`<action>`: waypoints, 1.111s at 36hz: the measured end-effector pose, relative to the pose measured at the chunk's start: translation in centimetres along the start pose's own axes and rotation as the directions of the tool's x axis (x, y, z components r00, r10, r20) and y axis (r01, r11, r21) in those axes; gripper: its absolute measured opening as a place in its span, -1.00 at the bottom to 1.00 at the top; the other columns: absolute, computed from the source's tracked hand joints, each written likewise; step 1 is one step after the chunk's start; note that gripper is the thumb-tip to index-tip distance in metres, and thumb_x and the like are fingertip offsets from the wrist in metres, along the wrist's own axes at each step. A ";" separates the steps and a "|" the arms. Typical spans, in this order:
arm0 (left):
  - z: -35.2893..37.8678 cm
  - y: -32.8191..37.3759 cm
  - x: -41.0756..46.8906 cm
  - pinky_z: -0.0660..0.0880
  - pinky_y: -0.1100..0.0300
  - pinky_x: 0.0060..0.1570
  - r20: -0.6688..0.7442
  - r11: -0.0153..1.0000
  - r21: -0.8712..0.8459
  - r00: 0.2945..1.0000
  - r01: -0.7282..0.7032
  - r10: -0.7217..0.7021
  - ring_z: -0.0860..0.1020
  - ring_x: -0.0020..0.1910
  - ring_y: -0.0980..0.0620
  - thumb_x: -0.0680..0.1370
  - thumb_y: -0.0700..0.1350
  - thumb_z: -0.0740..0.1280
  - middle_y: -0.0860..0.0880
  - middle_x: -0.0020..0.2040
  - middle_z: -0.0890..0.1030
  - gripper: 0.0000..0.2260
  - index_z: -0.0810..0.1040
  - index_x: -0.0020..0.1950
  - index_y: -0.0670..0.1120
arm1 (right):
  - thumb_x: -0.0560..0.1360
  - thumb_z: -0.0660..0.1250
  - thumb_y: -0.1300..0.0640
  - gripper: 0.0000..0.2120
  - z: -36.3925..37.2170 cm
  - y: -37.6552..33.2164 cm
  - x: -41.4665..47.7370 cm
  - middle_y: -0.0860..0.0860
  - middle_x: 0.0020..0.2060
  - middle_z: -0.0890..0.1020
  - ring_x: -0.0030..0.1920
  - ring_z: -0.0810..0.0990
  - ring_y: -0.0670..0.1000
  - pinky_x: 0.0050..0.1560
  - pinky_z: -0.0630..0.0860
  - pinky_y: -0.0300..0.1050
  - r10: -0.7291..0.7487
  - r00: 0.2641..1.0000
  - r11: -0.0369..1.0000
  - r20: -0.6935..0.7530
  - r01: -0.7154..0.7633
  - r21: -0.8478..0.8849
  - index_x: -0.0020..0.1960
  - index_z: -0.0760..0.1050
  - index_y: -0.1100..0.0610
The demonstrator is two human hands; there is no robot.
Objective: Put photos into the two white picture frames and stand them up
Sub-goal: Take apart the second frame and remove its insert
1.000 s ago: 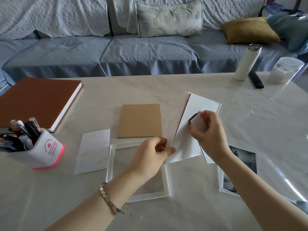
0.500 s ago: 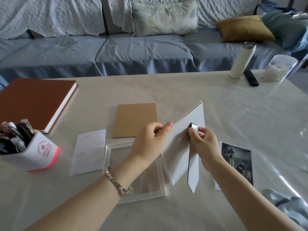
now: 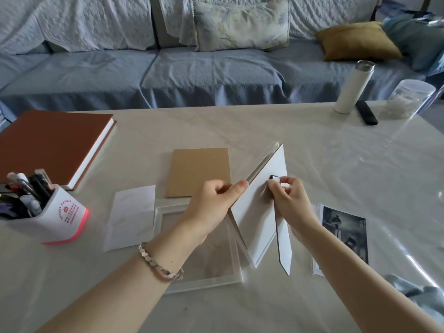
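One white picture frame [image 3: 260, 210] stands tilted on a corner above the table, its white back facing me. My left hand [image 3: 211, 205] grips its left edge. My right hand [image 3: 290, 203] pinches the top of the frame's fold-out stand leg [image 3: 283, 248], which hangs down off the back. The second white frame [image 3: 199, 282] lies flat and open below my left wrist. A brown backing board [image 3: 197, 171] lies flat behind it. A black-and-white photo [image 3: 343, 234] lies at the right, and a white sheet [image 3: 131, 217] at the left.
A brown book [image 3: 50, 143] and a white pen holder [image 3: 60, 217] sit at the left. A white bottle [image 3: 353, 87], a black remote [image 3: 366, 112] and a clear jar [image 3: 408, 99] stand at the far right. A sofa runs behind the table. Grey-blue cloth [image 3: 418, 292] lies bottom right.
The frame has been raised and turned more upright, its back toward me. The stand leg has swung out from the back and now hangs down from my right hand's pinch.
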State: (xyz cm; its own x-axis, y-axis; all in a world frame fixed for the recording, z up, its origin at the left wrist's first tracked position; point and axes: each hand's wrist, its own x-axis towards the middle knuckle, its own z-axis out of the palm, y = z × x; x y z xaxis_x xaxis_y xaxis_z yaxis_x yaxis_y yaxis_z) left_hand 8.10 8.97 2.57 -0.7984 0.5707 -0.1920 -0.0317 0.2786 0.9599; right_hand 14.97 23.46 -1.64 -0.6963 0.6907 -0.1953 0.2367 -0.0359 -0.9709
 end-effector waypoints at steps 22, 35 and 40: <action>-0.4 -3.8 -1.6 0.60 0.21 -0.32 0.112 0.872 -0.322 0.930 0.368 -0.351 0.56 -0.32 0.06 0.46 0.03 0.35 -0.04 -0.28 0.60 -0.83 0.57 -0.24 -0.04 | 0.34 0.41 -0.11 -0.40 2.5 -2.1 0.0 0.07 0.18 0.38 -0.26 0.32 -0.23 -0.38 0.27 -0.29 0.141 0.988 0.927 0.068 -0.107 -0.359 0.24 0.22 0.07; -0.1 -2.9 -0.9 0.32 0.26 -0.49 -0.095 0.882 0.468 0.989 -0.053 0.110 0.45 -0.46 0.15 0.49 0.08 0.29 0.09 -0.44 0.47 -0.82 0.52 -0.16 -0.02 | 0.16 0.36 -0.22 -0.41 2.0 -1.9 -0.8 0.07 -0.04 0.42 -0.20 0.45 -0.06 -0.35 0.30 -0.22 0.085 0.986 0.958 0.146 -0.041 -0.284 0.11 0.26 -0.10; 0.2 -3.9 -0.5 0.25 0.35 -0.53 -0.129 0.882 0.469 0.985 -0.039 0.113 0.41 -0.48 0.09 0.49 0.00 0.30 0.07 -0.49 0.42 -0.81 0.44 -0.30 -0.01 | 0.14 0.32 -0.23 -0.39 1.4 -1.9 -0.7 -0.03 -0.20 0.35 -0.20 0.42 -0.04 -0.31 0.29 -0.20 0.050 0.989 0.957 0.140 -0.007 -0.289 0.13 0.28 -0.10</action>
State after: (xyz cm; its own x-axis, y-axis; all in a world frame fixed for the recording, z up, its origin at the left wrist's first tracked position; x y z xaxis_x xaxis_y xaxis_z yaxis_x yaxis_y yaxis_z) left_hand 8.76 7.75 -1.15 -0.8678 0.4938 -0.0548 0.2854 0.5857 0.7586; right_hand 14.02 22.01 0.13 -0.7715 0.5804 -0.2607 0.4277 0.1698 -0.8879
